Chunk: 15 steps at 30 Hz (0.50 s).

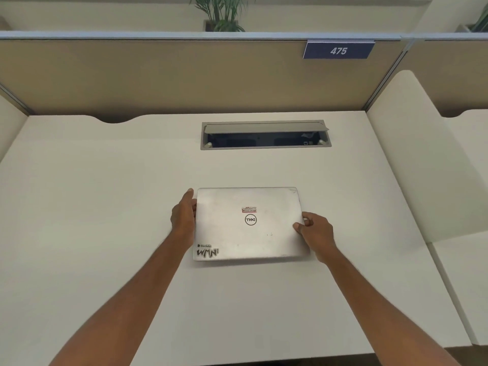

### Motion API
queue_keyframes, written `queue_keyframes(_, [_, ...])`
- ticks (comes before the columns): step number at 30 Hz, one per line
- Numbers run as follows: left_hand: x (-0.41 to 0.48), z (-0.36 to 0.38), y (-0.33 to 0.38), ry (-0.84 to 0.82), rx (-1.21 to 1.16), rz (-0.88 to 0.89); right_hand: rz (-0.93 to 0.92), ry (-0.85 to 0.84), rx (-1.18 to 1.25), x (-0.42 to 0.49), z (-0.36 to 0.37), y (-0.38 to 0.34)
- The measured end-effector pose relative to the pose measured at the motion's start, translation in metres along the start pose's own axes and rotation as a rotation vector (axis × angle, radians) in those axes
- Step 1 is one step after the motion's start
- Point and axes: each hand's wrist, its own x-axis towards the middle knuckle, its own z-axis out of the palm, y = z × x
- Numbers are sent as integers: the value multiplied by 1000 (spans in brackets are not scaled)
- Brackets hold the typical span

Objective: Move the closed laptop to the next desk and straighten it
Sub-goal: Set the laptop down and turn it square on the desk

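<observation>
A closed silver laptop (249,224) with a round logo, a red label and a sticker at its near left corner lies flat on the white desk (105,207), roughly square to the desk's edges. My left hand (184,216) presses flat against the laptop's left edge, fingers straight. My right hand (315,232) grips the right edge, thumb on the lid and fingers curled under or beside it.
An open grey cable box (265,134) is sunk into the desk behind the laptop. A tan partition (158,75) with a blue sign "475" (338,50) closes the back. A white side divider (412,159) stands at the right, another desk beyond it.
</observation>
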Motion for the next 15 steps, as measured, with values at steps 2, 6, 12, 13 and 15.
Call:
queue_keyframes(2, [7,-1,-1,-4,15,-5,-4,21,30,-4,-1,1])
queue_keyframes(6, [14,-2,-2,-28,62,-13,-23,32,64,-6,1,4])
queue_keyframes(12, [26,-5,-4,-33,148,26,-74,64,171,-15,-3,1])
queue_keyframes(13, [29,-6,-3,-33,176,29,-86,65,171,-18,-3,0])
queue_keyframes(15, [38,-9,-3,-44,221,34,-106,56,126,-18,-3,1])
